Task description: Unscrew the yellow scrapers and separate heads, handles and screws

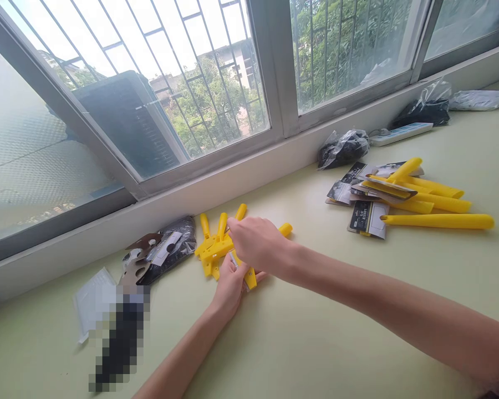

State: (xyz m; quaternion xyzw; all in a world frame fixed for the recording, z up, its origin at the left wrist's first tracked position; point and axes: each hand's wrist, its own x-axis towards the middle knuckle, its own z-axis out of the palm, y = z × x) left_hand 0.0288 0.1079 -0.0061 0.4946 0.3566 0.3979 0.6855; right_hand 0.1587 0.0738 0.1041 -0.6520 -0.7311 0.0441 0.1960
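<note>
Beside windows (279, 83), left hand (228, 287) is pinching a likely stiff scraper (252, 279) by its head; right hand (260, 243) is overlapping, grip unclear.

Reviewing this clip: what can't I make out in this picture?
All in the head view:
- Whatever the right hand may pinch: hidden by its own fingers.
- Middle of the yellow tool in the left hand: covered by both hands.
- Small print on the cards: too small to read.
- Dark shape, lower left: masked by pixel blocks.
- Both upper arms: cut off by picture edges.
</note>
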